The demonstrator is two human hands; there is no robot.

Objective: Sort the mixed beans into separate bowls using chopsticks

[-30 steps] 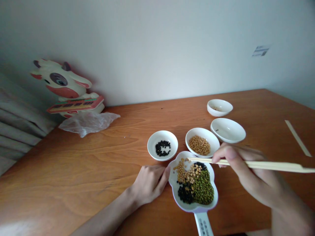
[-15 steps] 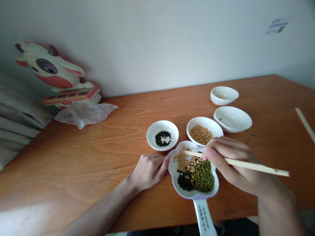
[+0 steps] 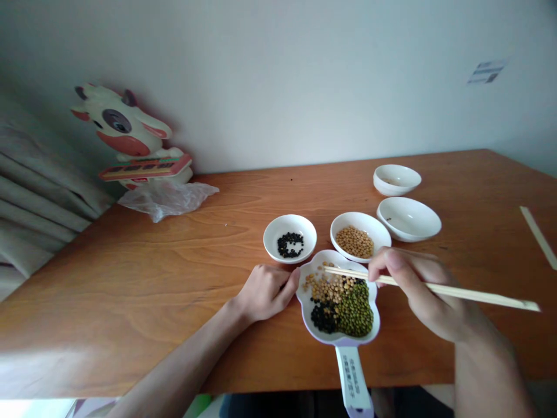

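My right hand (image 3: 426, 284) is closed around a pair of wooden chopsticks (image 3: 470, 295). Their tips are among yellow soybeans (image 3: 324, 286) in the upper left of a white, flower-shaped dish with a purple edge and a long handle (image 3: 353, 377). Green mung beans (image 3: 355, 310) and black beans (image 3: 324, 318) share that dish. My left hand (image 3: 267, 292) grips the dish's left rim, thumb against the edge and other fingers curled, partly hidden. Just beyond the dish are a white bowl (image 3: 270, 235) of black beans and a white bowl (image 3: 383, 229) of soybeans.
Two more white bowls stand back right, a nearer bowl (image 3: 415, 217) with small dark bits and a farther bowl (image 3: 398, 179). A light wooden strip (image 3: 537, 235) lies far right. A cow-shaped toy keyboard (image 3: 148, 165) and a clear plastic bag (image 3: 174, 200) are back left, near a curtain (image 3: 39, 203).
My view has shifted slightly. My right hand has drawn a little right along with the chopsticks, whose tips stay among the soybeans. My left hand keeps its place at the dish's rim.
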